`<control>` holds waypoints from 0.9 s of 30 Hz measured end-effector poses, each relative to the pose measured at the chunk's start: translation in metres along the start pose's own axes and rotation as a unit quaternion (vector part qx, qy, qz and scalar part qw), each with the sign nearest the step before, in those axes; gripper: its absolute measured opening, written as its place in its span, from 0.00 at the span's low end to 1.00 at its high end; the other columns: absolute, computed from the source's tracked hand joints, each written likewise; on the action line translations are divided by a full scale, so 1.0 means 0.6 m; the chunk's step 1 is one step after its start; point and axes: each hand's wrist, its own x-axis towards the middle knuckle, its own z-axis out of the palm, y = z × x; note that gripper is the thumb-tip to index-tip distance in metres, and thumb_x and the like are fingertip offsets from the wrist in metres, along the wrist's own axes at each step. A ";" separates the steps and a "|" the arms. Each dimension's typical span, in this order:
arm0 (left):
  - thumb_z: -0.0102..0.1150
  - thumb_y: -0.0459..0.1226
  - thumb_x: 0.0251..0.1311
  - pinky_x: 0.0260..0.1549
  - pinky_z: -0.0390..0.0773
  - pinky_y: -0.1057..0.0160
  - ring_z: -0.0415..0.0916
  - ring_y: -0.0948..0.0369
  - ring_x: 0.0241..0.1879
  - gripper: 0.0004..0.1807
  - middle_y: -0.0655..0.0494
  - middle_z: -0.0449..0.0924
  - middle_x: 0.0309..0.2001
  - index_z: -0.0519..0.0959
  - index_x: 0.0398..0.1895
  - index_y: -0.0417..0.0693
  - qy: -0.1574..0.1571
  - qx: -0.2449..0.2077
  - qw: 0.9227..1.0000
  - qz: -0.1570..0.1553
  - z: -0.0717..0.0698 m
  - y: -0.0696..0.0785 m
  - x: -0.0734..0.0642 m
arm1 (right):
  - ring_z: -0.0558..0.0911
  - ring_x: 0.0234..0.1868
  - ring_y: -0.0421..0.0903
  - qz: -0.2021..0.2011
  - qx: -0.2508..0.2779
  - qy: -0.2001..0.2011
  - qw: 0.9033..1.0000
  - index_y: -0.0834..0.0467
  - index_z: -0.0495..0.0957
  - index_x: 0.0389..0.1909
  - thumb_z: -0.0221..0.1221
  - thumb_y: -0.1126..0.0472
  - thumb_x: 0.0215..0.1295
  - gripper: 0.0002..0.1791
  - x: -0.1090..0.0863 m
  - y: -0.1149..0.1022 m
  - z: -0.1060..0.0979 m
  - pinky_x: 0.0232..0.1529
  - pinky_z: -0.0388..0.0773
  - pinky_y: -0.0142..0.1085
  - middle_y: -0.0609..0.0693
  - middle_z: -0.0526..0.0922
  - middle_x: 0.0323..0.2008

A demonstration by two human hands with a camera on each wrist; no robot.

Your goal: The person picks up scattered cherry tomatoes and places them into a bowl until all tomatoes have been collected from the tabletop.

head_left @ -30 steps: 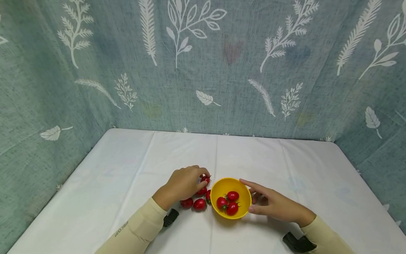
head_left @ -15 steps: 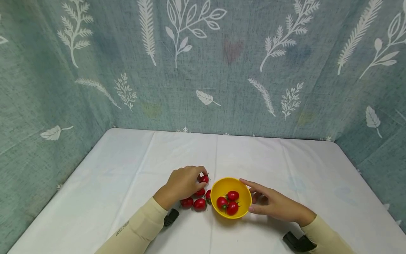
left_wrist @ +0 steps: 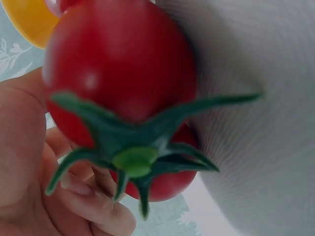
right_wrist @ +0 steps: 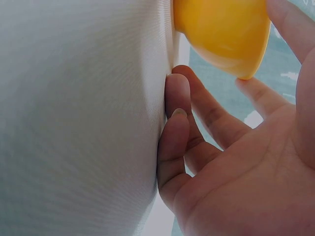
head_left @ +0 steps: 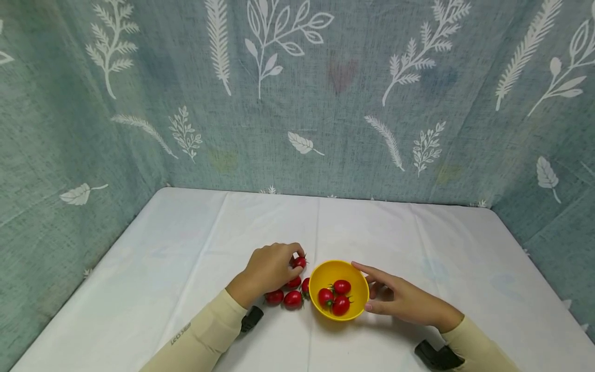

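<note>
My left hand (head_left: 268, 266) pinches a cherry tomato (head_left: 299, 262) between thumb and fingers, low over the white cloth. More red cherry tomatoes lie beside and below that hand, among them one tomato (head_left: 293, 299) in front and another (head_left: 274, 297) by the wrist. A large tomato with a green stem (left_wrist: 123, 59) fills much of the left wrist view and partly covers the fingers. Right of them stands a yellow bowl (head_left: 329, 269) holding 3 tomatoes. My right hand (head_left: 402, 299) holds the bowl's right side, thumb and index finger at the rim, other fingers bent down to the cloth.
A white cloth (head_left: 186, 237) covers the table. Blue-green curtains (head_left: 297, 170) with white leaf prints stand behind and at both sides. Both forearms wear cream sleeves, with a black wrist device (head_left: 438, 355) under the right one.
The left hand's pinched tomato has shifted slightly left and up, and the tomato below it slightly left and down. The right hand and bowl have stayed in place.
</note>
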 end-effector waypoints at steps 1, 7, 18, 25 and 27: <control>0.69 0.45 0.59 0.23 0.74 0.62 0.72 0.61 0.27 0.15 0.58 0.82 0.32 0.82 0.48 0.56 0.002 0.002 1.000 0.001 0.000 0.000 0.000 | 0.75 0.49 0.47 -0.004 -0.001 0.000 1.000 0.39 0.55 0.77 0.63 0.49 0.68 0.41 0.000 0.001 0.000 0.48 0.77 0.31 0.51 0.77 0.55; 0.69 0.45 0.58 0.24 0.76 0.62 0.72 0.61 0.27 0.16 0.58 0.83 0.33 0.82 0.49 0.56 0.007 0.008 1.000 -0.002 0.001 0.001 0.000 | 0.75 0.49 0.48 -0.003 0.001 -0.001 1.000 0.39 0.55 0.78 0.63 0.49 0.67 0.41 0.000 0.003 0.001 0.48 0.77 0.30 0.52 0.77 0.55; 0.67 0.44 0.59 0.25 0.76 0.62 0.75 0.62 0.29 0.14 0.59 0.85 0.37 0.82 0.48 0.58 0.023 -0.008 1.000 -0.001 -0.010 0.009 -0.004 | 0.76 0.48 0.47 0.004 -0.001 0.001 1.000 0.37 0.55 0.77 0.63 0.49 0.67 0.41 0.002 0.005 0.003 0.47 0.78 0.31 0.52 0.77 0.56; 0.68 0.44 0.58 0.25 0.76 0.63 0.74 0.62 0.29 0.15 0.60 0.85 0.39 0.82 0.49 0.59 0.028 -0.016 0.999 0.007 -0.020 0.020 -0.008 | 0.76 0.48 0.46 0.003 -0.002 0.002 1.000 0.37 0.55 0.77 0.63 0.49 0.67 0.41 0.003 0.006 0.002 0.48 0.78 0.31 0.51 0.77 0.56; 0.68 0.45 0.58 0.25 0.75 0.63 0.75 0.62 0.30 0.15 0.60 0.85 0.40 0.82 0.49 0.59 0.029 -0.017 0.999 0.011 -0.022 0.022 -0.009 | 0.76 0.48 0.47 0.007 0.000 0.001 1.000 0.37 0.55 0.77 0.63 0.48 0.67 0.41 0.003 0.005 0.002 0.47 0.78 0.31 0.51 0.77 0.55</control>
